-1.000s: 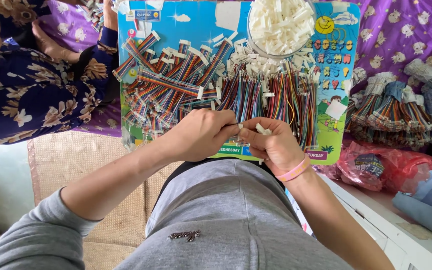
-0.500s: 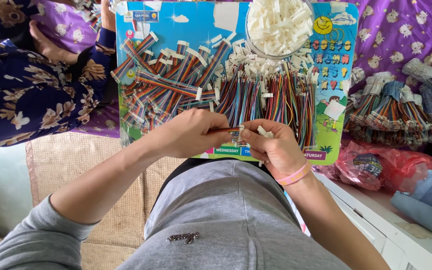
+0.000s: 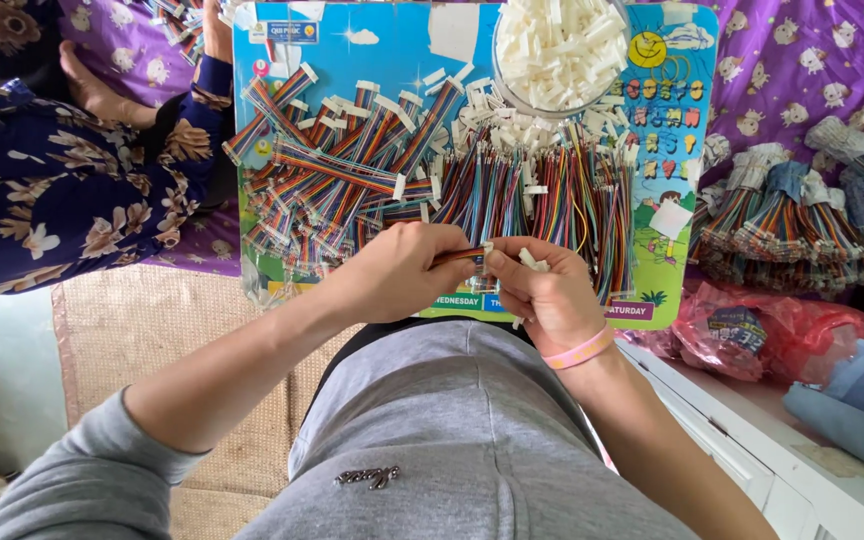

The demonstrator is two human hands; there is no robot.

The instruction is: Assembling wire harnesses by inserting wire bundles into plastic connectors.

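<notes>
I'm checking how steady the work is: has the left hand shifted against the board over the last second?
No. The left hand sits at the same spot by the board's lower edge, pinching a wire bundle opposite the right hand.

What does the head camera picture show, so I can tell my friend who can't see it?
Two hands meet over a colourful board: the left hand pinches a small bundle of striped wires, and the right hand holds a little white plug. Piles of rainbow wires cover the board, with a bowl of white plugs at the top.
</notes>
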